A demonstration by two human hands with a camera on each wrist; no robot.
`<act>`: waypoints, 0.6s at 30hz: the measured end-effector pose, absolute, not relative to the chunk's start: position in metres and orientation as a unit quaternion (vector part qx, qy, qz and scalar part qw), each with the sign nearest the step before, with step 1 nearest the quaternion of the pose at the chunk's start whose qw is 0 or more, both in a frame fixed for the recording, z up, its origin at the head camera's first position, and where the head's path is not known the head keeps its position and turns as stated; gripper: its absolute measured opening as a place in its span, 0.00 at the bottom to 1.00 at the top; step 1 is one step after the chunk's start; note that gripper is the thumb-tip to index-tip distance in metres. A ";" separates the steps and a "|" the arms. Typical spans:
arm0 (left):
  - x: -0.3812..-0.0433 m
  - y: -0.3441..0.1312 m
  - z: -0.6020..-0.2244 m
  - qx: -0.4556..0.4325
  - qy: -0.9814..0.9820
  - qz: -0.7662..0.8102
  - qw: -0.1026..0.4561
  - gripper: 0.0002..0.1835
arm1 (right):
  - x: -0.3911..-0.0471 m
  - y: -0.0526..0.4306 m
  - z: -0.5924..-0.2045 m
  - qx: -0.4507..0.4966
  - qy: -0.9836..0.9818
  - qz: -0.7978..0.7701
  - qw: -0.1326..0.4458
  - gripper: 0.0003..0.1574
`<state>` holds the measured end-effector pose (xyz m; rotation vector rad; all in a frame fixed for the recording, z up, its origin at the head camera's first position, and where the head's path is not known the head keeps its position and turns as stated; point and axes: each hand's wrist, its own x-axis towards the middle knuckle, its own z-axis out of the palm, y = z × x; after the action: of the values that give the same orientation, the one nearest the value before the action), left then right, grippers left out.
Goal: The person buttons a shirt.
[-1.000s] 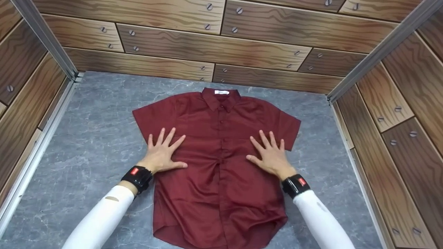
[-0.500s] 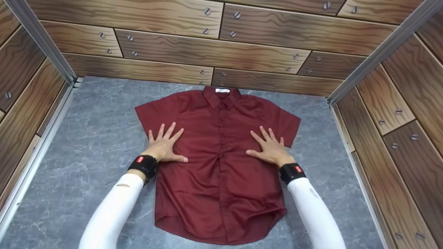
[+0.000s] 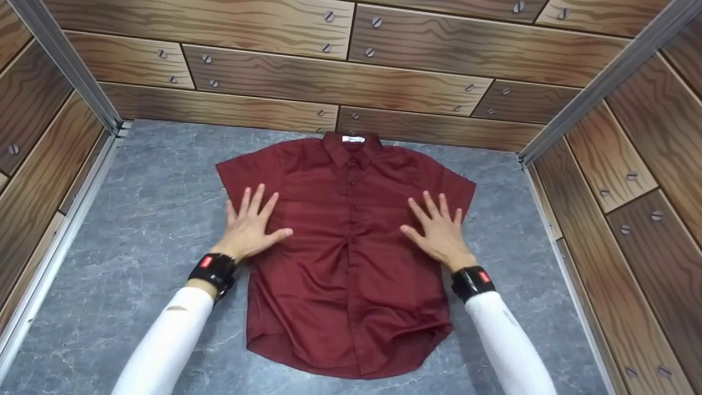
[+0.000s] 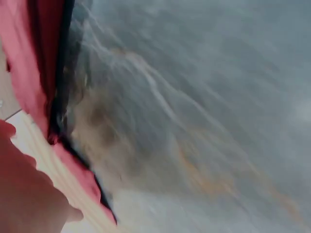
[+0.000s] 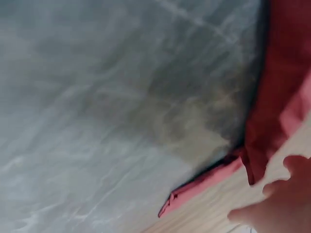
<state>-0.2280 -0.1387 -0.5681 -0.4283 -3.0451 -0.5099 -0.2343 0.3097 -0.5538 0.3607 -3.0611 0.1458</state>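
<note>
A dark red short-sleeved button-up shirt [image 3: 318, 285] lies front up and spread out, its collar at the far wall and its hem towards me. My left hand [image 3: 247, 226], fingers spread, is over the shirt's left side below the sleeve. Over the opposite side is my right hand [image 3: 440, 235], its fingers straight and fanned out too. Neither hand grips the cloth; whether the palms touch it I cannot tell. Creases run across the shirt's lower front. In the left wrist view a shirt edge [image 4: 29, 63] shows near the hand; the right wrist view shows another edge [image 5: 282, 63].
Grey marbled floor [image 3: 148, 181] surrounds the shirt. A wood-patterned back wall [image 3: 263, 68] stands right behind the collar. Side walls with the same pattern, such as the right one [image 3: 647, 230], and metal corner rails [image 3: 587, 88] bound the space.
The shirt has slid slightly away from me, its collar now overlapping the foot of the back wall in view. Both hands have moved forward and, lately, outwards towards the shirt's sides.
</note>
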 end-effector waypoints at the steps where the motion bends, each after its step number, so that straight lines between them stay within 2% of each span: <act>1: -0.226 -0.143 -0.567 -0.131 -0.978 -0.163 0.022 0.50 | -0.233 0.312 -0.550 0.109 -0.992 0.049 0.040 0.45; 6: -0.218 -0.173 -0.559 -0.096 -0.984 -0.144 0.051 0.48 | -0.229 0.331 -0.529 0.071 -0.993 0.049 0.079 0.44; 18: -0.212 -0.216 -0.550 -0.058 -0.986 -0.137 0.075 0.49 | -0.225 0.373 -0.513 0.020 -0.995 0.072 0.073 0.43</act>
<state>-0.2123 -0.2164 -0.5505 -0.1743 -2.9582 -0.4114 -0.2252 0.3727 -0.5126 0.0590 -2.9877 0.2176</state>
